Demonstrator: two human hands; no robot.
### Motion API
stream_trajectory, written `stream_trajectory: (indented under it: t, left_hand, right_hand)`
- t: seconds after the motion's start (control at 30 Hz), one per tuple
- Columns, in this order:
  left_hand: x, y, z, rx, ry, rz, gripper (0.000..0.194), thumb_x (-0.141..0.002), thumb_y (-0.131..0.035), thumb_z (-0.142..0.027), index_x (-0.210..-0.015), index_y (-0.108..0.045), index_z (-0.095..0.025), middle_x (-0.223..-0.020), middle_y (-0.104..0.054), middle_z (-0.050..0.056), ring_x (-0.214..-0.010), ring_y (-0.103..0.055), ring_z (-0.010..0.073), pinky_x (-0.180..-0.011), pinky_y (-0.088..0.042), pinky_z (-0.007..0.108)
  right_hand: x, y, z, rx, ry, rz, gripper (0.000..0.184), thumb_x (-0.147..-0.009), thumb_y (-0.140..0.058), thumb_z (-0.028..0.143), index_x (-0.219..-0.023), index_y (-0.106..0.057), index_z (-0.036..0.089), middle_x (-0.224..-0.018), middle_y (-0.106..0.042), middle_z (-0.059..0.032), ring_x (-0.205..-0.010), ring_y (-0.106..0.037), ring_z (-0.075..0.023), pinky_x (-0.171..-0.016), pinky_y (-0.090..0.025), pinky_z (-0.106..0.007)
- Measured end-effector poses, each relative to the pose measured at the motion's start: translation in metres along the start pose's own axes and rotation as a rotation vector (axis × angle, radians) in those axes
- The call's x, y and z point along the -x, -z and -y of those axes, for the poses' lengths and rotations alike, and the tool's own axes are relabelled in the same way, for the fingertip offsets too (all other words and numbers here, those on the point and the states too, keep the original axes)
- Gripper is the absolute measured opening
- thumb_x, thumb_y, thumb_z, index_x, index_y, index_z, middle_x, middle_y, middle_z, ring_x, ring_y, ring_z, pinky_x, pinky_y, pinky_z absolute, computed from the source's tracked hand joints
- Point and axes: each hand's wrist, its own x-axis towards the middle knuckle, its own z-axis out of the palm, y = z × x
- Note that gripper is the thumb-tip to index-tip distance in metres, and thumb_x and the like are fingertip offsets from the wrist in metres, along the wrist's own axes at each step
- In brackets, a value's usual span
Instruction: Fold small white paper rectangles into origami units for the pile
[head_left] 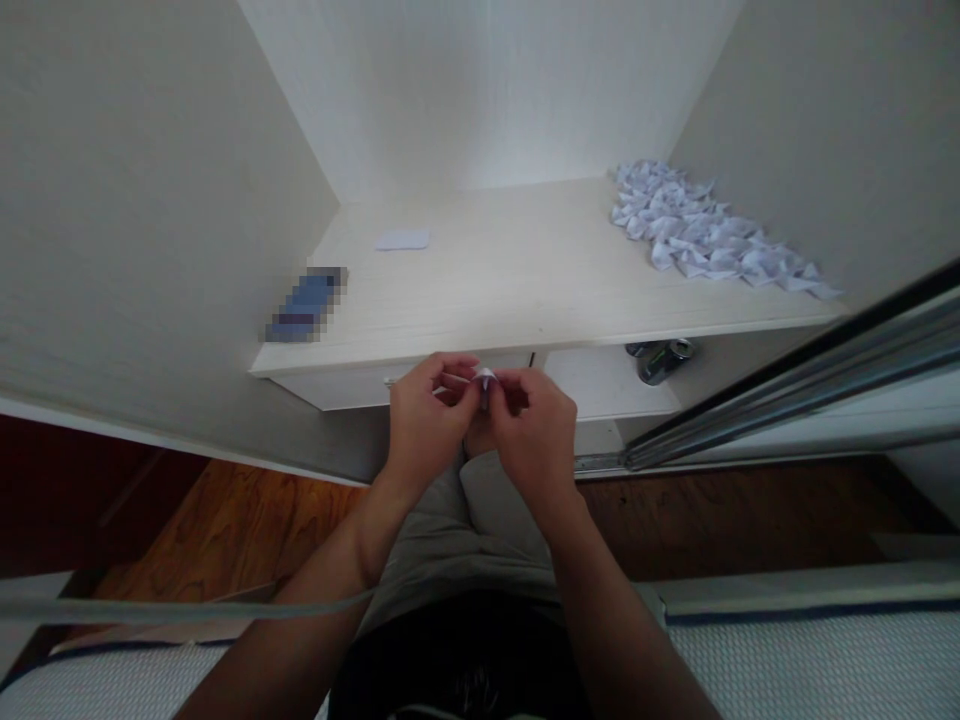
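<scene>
"What sort of place is this?"

"A home, by the look of it, and most likely a bedroom."

"What makes you say bedroom?"

"The padded edge along the bottom, with its textured pale cover and dark piping. It looks like a mattress or a bed."

"And the rest?"

"A pale built-in cupboard with plain side walls, a broad shelf and a lower compartment beneath it. Drink cans lie in there, which feels domestic."

"The floor?"

"Brown wood-grain flooring. There's a metal-edged frame at the right too, perhaps part of a sliding door."
</scene>
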Motion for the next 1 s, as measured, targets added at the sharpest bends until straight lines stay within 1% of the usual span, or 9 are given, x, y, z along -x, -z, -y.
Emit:
stream_trajectory:
  t: [0.1, 0.27, 0.43, 0.57, 0.67, 0.73, 0.83, 0.9, 1.0]
  left_hand:
    - [-0.001, -0.002, 0.002, 0.101, 0.061, 0.020, 0.022, -0.076, -0.079, -0.024, -0.095, -0.075, -0.015, -0.084, -0.077, 0.005, -0.074, -0.073, 0.0169, -0.064, -0.060, 0.025]
    - [-0.005, -0.002, 0.004, 0.139, 0.146, 0.159, 0.023, -0.073, -0.080, -0.026, -0.092, -0.077, -0.015, -0.087, -0.079, 0.008, -0.078, -0.074, 0.0187, -0.066, -0.060, 0.027]
    - [-0.005, -0.002, 0.010, 0.119, 0.153, 0.155, 0.022, -0.073, -0.077, -0.026, -0.093, -0.076, -0.016, -0.084, -0.076, 0.005, -0.068, -0.069, 0.0162, -0.060, -0.056, 0.025]
    - [0.004, -0.003, 0.019, 0.112, 0.143, 0.125, 0.024, -0.077, -0.070, -0.021, -0.100, -0.075, -0.017, -0.085, -0.074, 0.003, -0.066, -0.066, 0.0134, -0.058, -0.052, 0.022]
    - [0.009, -0.005, 0.024, 0.146, 0.200, 0.047, 0.022, -0.084, -0.066, -0.024, -0.104, -0.073, -0.017, -0.084, -0.074, 0.002, -0.056, -0.061, 0.0111, -0.052, -0.047, 0.021]
    - [0.011, -0.006, 0.024, 0.100, 0.174, 0.015, 0.025, -0.084, -0.067, -0.021, -0.108, -0.073, -0.018, -0.090, -0.076, 0.004, -0.061, -0.065, 0.0125, -0.057, -0.051, 0.023]
    - [0.013, -0.006, 0.023, 0.018, 0.108, 0.076, 0.019, -0.085, -0.069, -0.018, -0.102, -0.077, -0.018, -0.091, -0.079, 0.006, -0.077, -0.073, 0.0180, -0.071, -0.058, 0.027]
    - [0.014, -0.006, 0.021, 0.000, 0.101, 0.124, 0.014, -0.089, -0.067, -0.021, -0.096, -0.078, -0.018, -0.086, -0.079, 0.006, -0.077, -0.073, 0.0194, -0.071, -0.059, 0.028]
    - [0.016, -0.007, 0.019, -0.036, 0.084, 0.096, 0.016, -0.091, -0.065, -0.022, -0.097, -0.079, -0.019, -0.089, -0.080, 0.007, -0.078, -0.074, 0.0198, -0.069, -0.060, 0.028]
  right_hand:
    - [-0.001, 0.003, -0.002, -0.080, -0.080, 0.018, 0.011, -0.090, -0.067, 0.016, -0.089, -0.077, 0.018, -0.084, -0.079, -0.0052, -0.075, -0.072, -0.0199, -0.071, -0.053, -0.031]
    - [-0.003, 0.006, -0.003, 0.024, -0.063, -0.002, 0.013, -0.089, -0.067, 0.015, -0.090, -0.079, 0.020, -0.086, -0.080, -0.0057, -0.075, -0.072, -0.0210, -0.071, -0.053, -0.032]
    - [0.002, 0.004, -0.001, 0.197, 0.005, 0.091, 0.015, -0.093, -0.066, 0.013, -0.096, -0.080, 0.016, -0.091, -0.080, -0.0107, -0.080, -0.073, -0.0242, -0.074, -0.052, -0.034]
    - [0.012, -0.003, -0.001, 0.289, 0.077, 0.094, 0.021, -0.095, -0.060, 0.012, -0.104, -0.079, 0.015, -0.094, -0.079, -0.0134, -0.081, -0.074, -0.0253, -0.072, -0.051, -0.034]
    - [0.015, -0.006, -0.005, 0.232, 0.110, 0.081, 0.021, -0.096, -0.059, 0.014, -0.104, -0.079, 0.016, -0.093, -0.079, -0.0120, -0.081, -0.074, -0.0247, -0.072, -0.052, -0.033]
    - [0.014, -0.006, -0.008, 0.176, 0.108, 0.050, 0.020, -0.095, -0.059, 0.014, -0.101, -0.079, 0.016, -0.090, -0.079, -0.0104, -0.080, -0.074, -0.0238, -0.073, -0.053, -0.033]
    - [0.010, -0.002, -0.010, 0.107, 0.041, -0.015, 0.018, -0.091, -0.062, 0.019, -0.094, -0.079, 0.017, -0.085, -0.079, -0.0086, -0.075, -0.073, -0.0229, -0.072, -0.054, -0.033]
    - [0.008, 0.001, -0.010, 0.059, -0.028, -0.016, 0.018, -0.090, -0.063, 0.024, -0.092, -0.079, 0.018, -0.082, -0.079, -0.0076, -0.071, -0.073, -0.0226, -0.070, -0.054, -0.033]
    - [0.007, 0.002, -0.008, -0.003, -0.100, 0.018, 0.020, -0.089, -0.062, 0.027, -0.093, -0.079, 0.018, -0.078, -0.079, -0.0067, -0.067, -0.073, -0.0220, -0.068, -0.055, -0.032]
